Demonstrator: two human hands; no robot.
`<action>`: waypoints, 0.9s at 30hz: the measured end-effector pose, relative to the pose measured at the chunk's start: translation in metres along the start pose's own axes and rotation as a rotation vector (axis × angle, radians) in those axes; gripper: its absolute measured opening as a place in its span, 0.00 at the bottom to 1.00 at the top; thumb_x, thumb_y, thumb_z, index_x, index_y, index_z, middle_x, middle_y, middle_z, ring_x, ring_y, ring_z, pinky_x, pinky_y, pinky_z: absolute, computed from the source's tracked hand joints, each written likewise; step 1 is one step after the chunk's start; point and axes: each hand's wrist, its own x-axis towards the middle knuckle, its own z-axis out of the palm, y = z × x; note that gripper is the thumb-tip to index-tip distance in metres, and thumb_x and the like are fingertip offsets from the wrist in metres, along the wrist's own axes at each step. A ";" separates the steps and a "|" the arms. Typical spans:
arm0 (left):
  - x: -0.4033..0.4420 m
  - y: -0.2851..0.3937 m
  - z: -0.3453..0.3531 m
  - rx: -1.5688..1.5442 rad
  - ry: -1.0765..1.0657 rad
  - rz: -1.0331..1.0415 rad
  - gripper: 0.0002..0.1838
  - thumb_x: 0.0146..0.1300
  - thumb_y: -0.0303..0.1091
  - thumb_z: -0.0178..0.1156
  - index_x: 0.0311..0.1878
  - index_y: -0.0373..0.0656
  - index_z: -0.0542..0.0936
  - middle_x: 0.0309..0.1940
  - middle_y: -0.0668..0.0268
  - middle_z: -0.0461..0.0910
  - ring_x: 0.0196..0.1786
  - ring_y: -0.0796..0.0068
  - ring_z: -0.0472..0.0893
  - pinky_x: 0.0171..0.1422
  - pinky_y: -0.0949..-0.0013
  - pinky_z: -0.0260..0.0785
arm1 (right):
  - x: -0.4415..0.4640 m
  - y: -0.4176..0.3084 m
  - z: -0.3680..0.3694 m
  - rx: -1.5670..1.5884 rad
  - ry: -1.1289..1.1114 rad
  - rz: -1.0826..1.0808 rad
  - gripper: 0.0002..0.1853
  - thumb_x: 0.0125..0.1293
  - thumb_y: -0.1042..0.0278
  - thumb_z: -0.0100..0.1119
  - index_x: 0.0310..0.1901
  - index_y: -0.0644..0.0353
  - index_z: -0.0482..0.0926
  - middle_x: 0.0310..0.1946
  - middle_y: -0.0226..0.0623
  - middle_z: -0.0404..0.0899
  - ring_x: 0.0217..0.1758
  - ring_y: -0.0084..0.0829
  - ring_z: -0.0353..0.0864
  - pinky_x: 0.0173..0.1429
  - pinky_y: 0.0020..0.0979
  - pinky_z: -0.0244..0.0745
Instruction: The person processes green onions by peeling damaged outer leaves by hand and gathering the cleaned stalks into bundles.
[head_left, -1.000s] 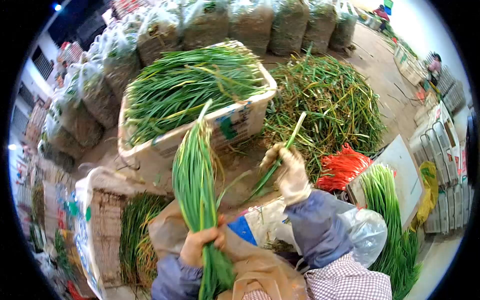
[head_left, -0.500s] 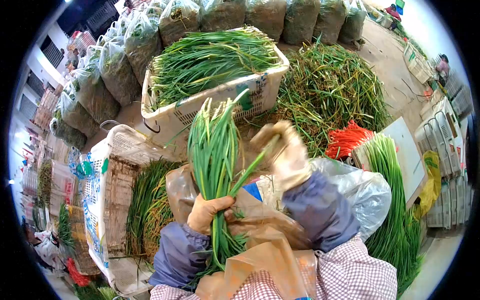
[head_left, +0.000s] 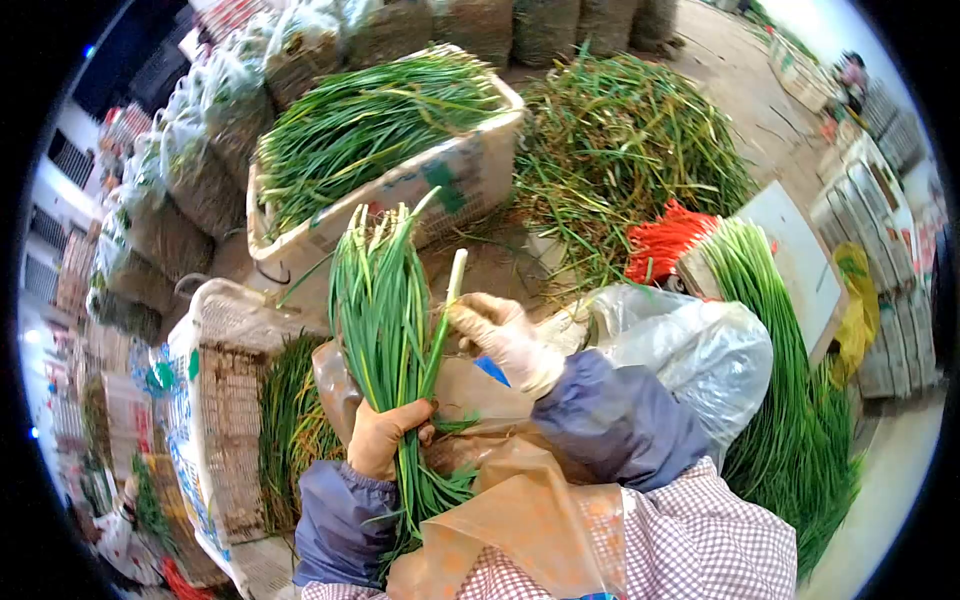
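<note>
My left hand [head_left: 392, 435] is wrapped round the lower part of a bunch of garlic chives [head_left: 375, 300], its pale cut ends pointing up and its leaf tips hanging below the fist. A pale-ended chive stalk [head_left: 454, 282] stands out from the bunch on the right. At that stalk, the gloved fingers of my right hand [head_left: 500, 335] are curled and pressed together against it. Brown plastic sheeting [head_left: 520, 500] covers my lap beneath both hands.
Ahead, a white crate [head_left: 480, 170] is heaped with chives. A second crate [head_left: 215, 400] at left holds more. Trimmed leaves form a pile [head_left: 640, 160]. On the right lie red ties [head_left: 665, 240], long chives [head_left: 780, 380], a clear plastic bag [head_left: 700, 340] and a white board [head_left: 790, 250].
My right hand, blurred and farther up and right before, has come down and left to the stalk. That stalk now stands more upright, closer to the bunch. The whole view has shifted slightly.
</note>
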 end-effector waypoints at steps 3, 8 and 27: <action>-0.006 0.005 0.009 0.027 0.006 0.077 0.13 0.51 0.15 0.58 0.41 0.36 0.75 0.29 0.65 0.75 0.22 0.76 0.73 0.23 0.73 0.66 | -0.001 0.003 -0.003 0.075 0.075 -0.024 0.13 0.67 0.57 0.57 0.40 0.59 0.80 0.25 0.25 0.79 0.20 0.13 0.71 0.25 0.18 0.67; -0.004 -0.001 -0.003 0.102 -0.040 0.008 0.14 0.51 0.16 0.60 0.42 0.37 0.74 0.30 0.65 0.76 0.23 0.76 0.73 0.23 0.74 0.66 | -0.003 -0.010 -0.019 -0.021 -0.082 -0.003 0.15 0.69 0.55 0.55 0.34 0.58 0.79 0.21 0.25 0.76 0.18 0.15 0.68 0.23 0.19 0.62; -0.007 -0.006 -0.051 -0.132 -0.205 -0.267 0.25 0.52 0.21 0.61 0.56 0.42 0.71 0.35 0.61 0.77 0.22 0.74 0.71 0.25 0.72 0.67 | 0.008 -0.025 0.006 -0.033 -0.355 0.079 0.15 0.67 0.62 0.58 0.50 0.63 0.77 0.31 0.28 0.79 0.31 0.17 0.75 0.33 0.23 0.71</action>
